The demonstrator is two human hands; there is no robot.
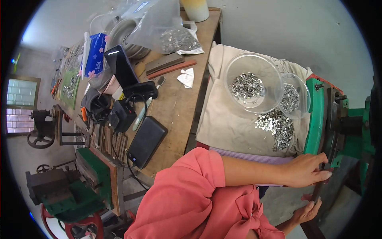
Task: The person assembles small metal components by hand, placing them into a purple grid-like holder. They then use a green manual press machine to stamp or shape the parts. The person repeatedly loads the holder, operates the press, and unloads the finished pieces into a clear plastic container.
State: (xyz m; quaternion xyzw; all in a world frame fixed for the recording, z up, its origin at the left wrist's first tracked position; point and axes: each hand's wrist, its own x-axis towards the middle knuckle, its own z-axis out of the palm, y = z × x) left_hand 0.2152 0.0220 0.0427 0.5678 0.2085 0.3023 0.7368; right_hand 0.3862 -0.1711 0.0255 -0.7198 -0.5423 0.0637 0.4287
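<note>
My left hand (306,170) reaches across to the near edge of a green bench machine (316,113) with dark metal parts. Its fingers are bent together at the machine's edge, and whatever they pinch is too small to make out. Lower down, my right hand (305,212) has its fingers closed round a dark brown bar (316,192) below the machine. Beside the machine, a pile of small shiny metal pieces (280,128) lies on a beige cloth (223,125). Two clear plastic tubs on that cloth, a larger tub (228,71) and a smaller tub (305,89), hold more small metal pieces.
Left stands a wooden table (175,109) with a black power bank (147,142), a propped phone (119,65), a toothbrush (160,81), sharpening stones (165,65) and a plastic bag of metal bits (179,40). Another green machine (93,171) stands at lower left.
</note>
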